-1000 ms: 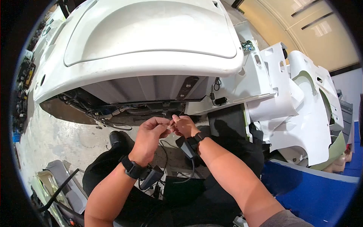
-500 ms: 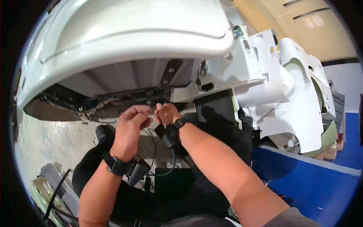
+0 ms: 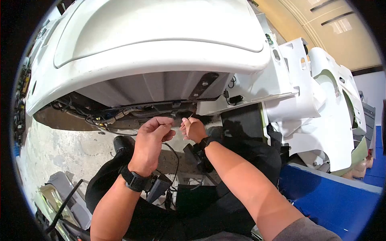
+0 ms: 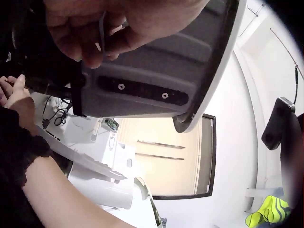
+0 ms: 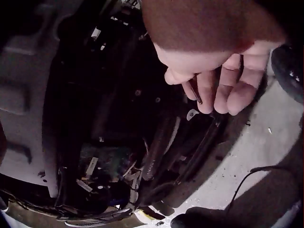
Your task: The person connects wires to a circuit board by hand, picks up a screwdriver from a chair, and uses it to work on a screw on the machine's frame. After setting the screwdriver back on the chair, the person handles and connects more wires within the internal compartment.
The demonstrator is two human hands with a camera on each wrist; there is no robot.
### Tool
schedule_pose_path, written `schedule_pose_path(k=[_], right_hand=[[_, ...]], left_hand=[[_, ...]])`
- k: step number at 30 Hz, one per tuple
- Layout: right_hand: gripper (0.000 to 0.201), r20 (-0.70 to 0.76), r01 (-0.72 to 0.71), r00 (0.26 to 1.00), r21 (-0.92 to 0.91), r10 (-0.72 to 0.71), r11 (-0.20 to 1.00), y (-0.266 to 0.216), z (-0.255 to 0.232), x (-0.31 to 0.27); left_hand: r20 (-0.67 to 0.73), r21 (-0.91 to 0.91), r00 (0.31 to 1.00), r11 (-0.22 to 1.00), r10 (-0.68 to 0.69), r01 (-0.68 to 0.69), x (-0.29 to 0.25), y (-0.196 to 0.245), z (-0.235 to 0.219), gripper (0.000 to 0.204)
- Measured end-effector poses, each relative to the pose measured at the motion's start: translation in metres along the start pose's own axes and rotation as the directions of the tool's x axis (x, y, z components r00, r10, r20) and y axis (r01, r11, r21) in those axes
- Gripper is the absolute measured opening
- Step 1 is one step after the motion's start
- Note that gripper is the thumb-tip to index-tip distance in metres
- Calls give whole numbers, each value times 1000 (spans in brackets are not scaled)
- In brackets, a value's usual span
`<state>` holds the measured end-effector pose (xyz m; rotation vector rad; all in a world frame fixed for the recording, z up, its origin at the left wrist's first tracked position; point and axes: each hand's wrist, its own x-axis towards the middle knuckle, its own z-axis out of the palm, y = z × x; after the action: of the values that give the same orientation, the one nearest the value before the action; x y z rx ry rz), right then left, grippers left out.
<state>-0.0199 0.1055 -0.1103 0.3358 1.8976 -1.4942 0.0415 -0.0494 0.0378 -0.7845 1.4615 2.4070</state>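
Note:
In the head view the left hand (image 3: 149, 142) has its fingers curled and thumb against them, beneath the front edge of a large white body shell (image 3: 161, 56). A thin pale strip (image 4: 102, 35) is pinched in that hand in the left wrist view. Just to its right, a small gap away, the right hand (image 3: 194, 130) pinches a thin dark rod (image 5: 195, 91), seen in the right wrist view; its other fingers are curled. What the rod is, I cannot tell. Behind both hands lies the shell's dark underside with wiring (image 3: 116, 114).
White moulded panels (image 3: 321, 124) stand at the right, above a blue surface (image 3: 321, 197). A black cable (image 3: 177, 156) hangs below the hands. Grey and pale parts (image 3: 68, 193) lie on the concrete floor (image 3: 68, 148) at lower left. A green circuit board (image 5: 107, 161) sits among wires.
The hands, touching or nearly so a second ago, are now slightly apart. The head view swung and came back, shifting the whole scene.

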Motion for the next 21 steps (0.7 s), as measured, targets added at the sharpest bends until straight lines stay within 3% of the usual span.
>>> schedule_pose_path(k=[1,5,8,10,12,13,14,18,21], right_hand=[[31,24,2,1000,-99,0,995,2,-2,2],[34,-32,-6,999,-64,4,998,8,-2,11],[35,-63,49,996,-166,-60,985,25,-8,33],[36,-102,-20,995,-277,-8,961,19,-10,40],[33,-94,2,995,-306,-32,952,17,-14,43],[28,-65,-19,998,7,20,1000,17,-13,44],[24,-18,-54,998,316,63,947,18,-13,44],[16,18,-31,999,356,26,934,23,-21,45],[23,227,-248,966,660,127,709,30,-32,58]], left_hand=[[6,3,1000,1000,9,-9,-3,3,2,12],[6,12,1000,1000,9,-9,-9,4,2,11],[6,35,1000,999,-2,2,-12,3,2,11],[10,41,1000,999,-10,10,-14,2,3,11],[18,56,1000,998,-24,23,-13,2,3,8],[12,47,1000,999,-25,25,-11,0,3,8],[13,47,1000,999,-26,25,-10,0,3,8],[36,62,999,998,-22,20,-10,1,6,8],[37,56,999,998,-20,18,-9,1,8,9]])
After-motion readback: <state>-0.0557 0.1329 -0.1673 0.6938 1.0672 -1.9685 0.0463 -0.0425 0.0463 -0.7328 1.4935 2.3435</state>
